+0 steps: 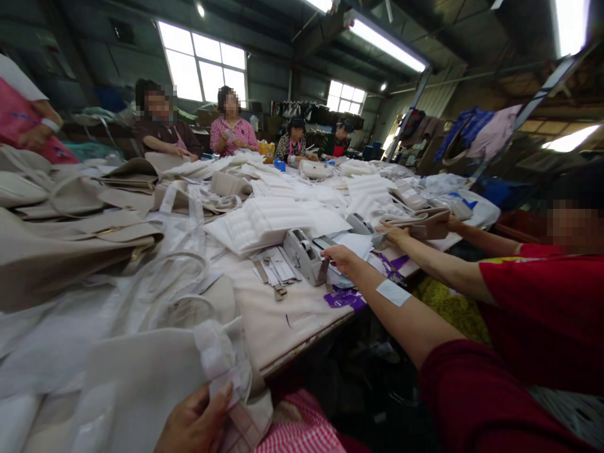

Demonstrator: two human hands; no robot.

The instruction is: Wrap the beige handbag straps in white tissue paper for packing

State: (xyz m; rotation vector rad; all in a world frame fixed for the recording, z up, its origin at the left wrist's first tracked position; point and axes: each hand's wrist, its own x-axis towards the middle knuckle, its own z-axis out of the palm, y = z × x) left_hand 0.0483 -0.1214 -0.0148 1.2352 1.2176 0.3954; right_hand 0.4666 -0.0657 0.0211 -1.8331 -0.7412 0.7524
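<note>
My left hand [195,418] is at the bottom, its thumb and fingers closed on a light beige bag [141,371] near a strap wrapped in white material. My right hand [342,257] reaches out over the table to a grey tape dispenser [304,255], its fingers at the dispenser's right end. Whether they pinch a piece of tape is too small to tell. A second dispenser [359,224] stands just behind. Paper slips and tags [278,267] lie left of my right hand, and a purple wrapper [344,298] lies below it.
Beige bags [70,245] are piled at the left, and white padding [268,220] covers the table's middle. A person in red [519,302] sits close on the right, hands on a beige bag. Several people are along the far side. The table's edge [302,346] runs below my right forearm.
</note>
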